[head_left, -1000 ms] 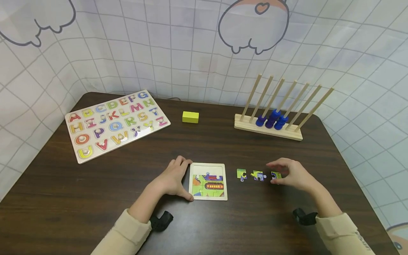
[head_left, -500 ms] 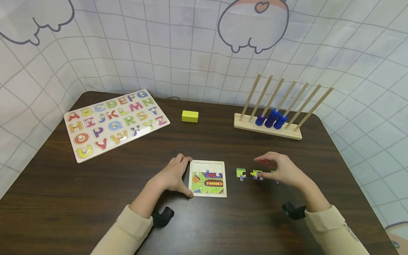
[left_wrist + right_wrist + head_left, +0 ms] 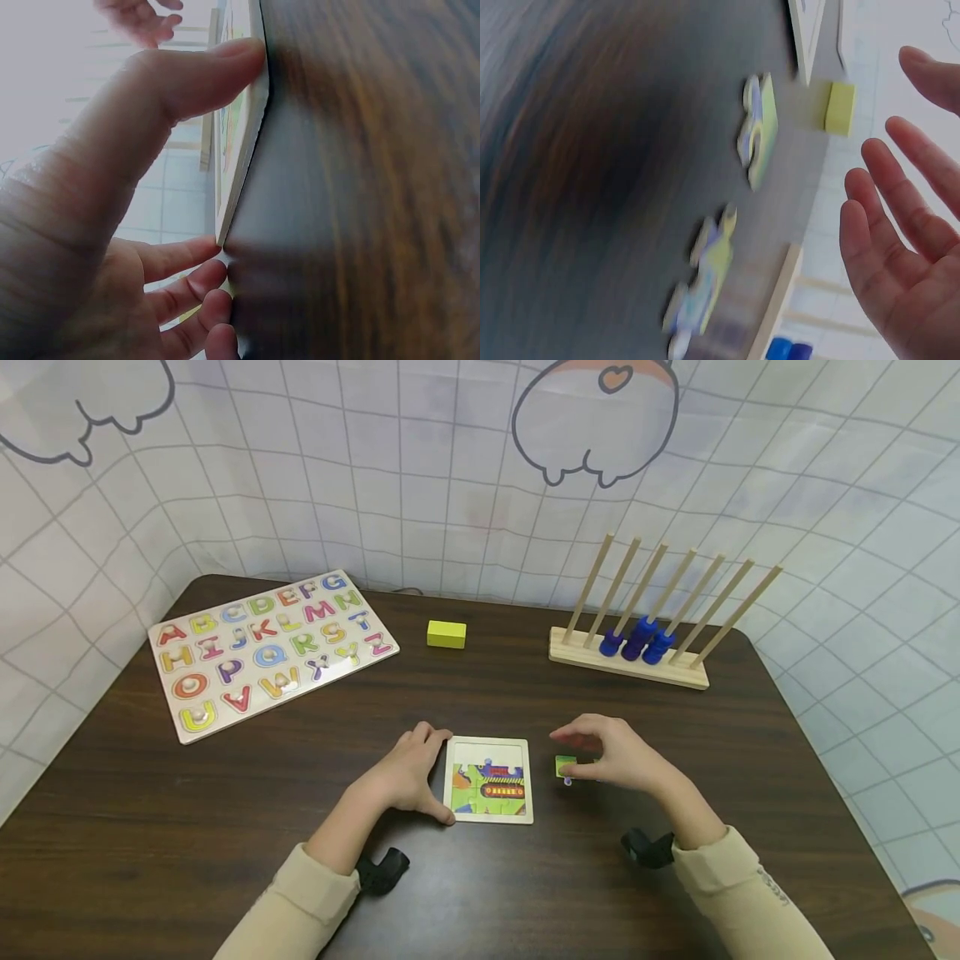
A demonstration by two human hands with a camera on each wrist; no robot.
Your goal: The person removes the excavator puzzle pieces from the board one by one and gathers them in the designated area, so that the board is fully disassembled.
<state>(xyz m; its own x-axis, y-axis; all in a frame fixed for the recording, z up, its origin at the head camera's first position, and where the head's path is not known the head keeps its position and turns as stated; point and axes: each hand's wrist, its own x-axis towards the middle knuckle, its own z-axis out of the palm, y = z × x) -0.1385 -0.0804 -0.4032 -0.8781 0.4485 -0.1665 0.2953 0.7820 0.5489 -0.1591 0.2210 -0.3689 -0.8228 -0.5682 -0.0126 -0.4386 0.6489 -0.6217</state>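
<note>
My left hand (image 3: 405, 781) holds the square wooden jigsaw tray (image 3: 529, 785) at its left side, thumb at the near corner and index fingertip at the far one. In the left wrist view the thumb presses on the edge of the tray (image 3: 238, 169). Joined pieces with a colourful vehicle picture fill its lower part; the upper strip is bare. My right hand (image 3: 630, 756) hovers with spread fingers over loose jigsaw pieces right of the tray. A green piece (image 3: 765, 131) lies nearest the tray, and a purple-and-green one (image 3: 705, 281) lies farther right, mostly hidden by the hand in the head view.
A wooden alphabet board (image 3: 273, 652) lies at the back left of the dark table (image 3: 480, 893). A yellow block (image 3: 446, 635) sits at the back middle. Behind my right hand stands a rack of pegs (image 3: 628, 667) with several blue and purple beads.
My right hand has moved left from the rightmost loose piece, past the middle one, to the piece nearest the tray. The left hand has stayed at the tray.
</note>
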